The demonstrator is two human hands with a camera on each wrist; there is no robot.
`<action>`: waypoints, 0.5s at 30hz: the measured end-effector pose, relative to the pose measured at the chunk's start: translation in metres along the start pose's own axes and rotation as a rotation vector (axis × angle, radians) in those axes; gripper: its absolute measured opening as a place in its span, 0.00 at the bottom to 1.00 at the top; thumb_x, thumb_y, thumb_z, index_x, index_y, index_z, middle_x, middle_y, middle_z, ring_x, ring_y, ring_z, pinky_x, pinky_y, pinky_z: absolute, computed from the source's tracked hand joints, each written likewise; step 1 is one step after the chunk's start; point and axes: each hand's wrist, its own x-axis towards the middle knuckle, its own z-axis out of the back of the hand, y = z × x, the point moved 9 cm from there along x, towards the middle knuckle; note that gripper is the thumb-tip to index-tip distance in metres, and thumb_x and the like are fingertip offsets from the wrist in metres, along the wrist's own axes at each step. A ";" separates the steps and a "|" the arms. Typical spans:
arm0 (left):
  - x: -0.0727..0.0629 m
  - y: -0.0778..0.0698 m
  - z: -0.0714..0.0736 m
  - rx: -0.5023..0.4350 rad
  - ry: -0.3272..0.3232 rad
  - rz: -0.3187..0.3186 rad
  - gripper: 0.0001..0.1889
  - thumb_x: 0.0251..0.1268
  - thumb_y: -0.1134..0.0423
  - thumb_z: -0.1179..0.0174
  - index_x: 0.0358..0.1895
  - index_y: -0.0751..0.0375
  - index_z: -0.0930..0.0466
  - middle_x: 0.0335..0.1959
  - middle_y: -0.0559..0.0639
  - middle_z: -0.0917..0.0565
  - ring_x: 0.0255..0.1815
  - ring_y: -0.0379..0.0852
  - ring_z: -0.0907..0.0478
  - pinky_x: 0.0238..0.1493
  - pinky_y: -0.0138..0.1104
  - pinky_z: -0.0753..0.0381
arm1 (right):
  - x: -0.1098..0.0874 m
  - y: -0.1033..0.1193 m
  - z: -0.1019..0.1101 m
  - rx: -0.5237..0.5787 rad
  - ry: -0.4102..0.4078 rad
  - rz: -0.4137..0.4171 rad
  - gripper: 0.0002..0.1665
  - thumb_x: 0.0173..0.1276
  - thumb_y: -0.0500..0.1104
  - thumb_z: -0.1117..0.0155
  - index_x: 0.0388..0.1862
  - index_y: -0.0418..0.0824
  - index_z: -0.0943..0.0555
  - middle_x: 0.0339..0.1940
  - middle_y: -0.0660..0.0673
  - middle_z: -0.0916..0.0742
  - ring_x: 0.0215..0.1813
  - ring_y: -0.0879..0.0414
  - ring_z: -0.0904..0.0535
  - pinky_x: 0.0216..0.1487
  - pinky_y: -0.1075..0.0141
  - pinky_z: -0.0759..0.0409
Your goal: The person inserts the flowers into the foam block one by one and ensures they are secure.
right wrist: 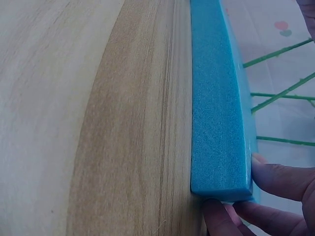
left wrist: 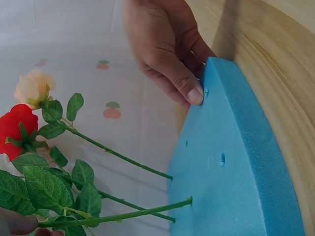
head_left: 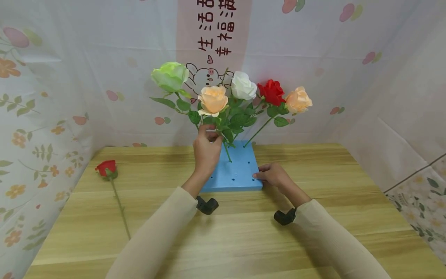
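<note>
My left hand (head_left: 208, 149) pinches the green stem of a peach artificial rose (head_left: 213, 100) just under its leaves. The lower end of that stem (left wrist: 142, 213) stands in a middle hole of a blue foam board (left wrist: 221, 132). With thumb on top and fingers along the side, my right hand (head_left: 275, 176) grips the board's right front corner, as the right wrist view also shows. Behind the held rose, a green rose (head_left: 170, 76), a white rose (head_left: 243, 86), a red rose (head_left: 271, 92) and another peach rose (head_left: 298, 100) rise above the board. Leaves and my left hand hide some stem bases.
Another red rose (head_left: 106, 168) lies on the wooden table (head_left: 237, 232) at the left, its stem pointing toward me. Several holes show in the board's front part. A printed cloth (head_left: 139, 77) hangs behind the table and along both sides.
</note>
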 end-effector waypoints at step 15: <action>-0.011 0.001 0.024 -0.008 0.025 0.025 0.11 0.65 0.66 0.39 0.49 0.58 0.23 0.36 0.51 0.13 0.39 0.45 0.19 0.32 0.35 0.24 | 0.000 -0.001 0.000 0.002 -0.007 0.006 0.32 0.66 0.42 0.33 0.65 0.27 0.29 0.60 0.31 0.21 0.51 0.51 0.18 0.50 0.58 0.16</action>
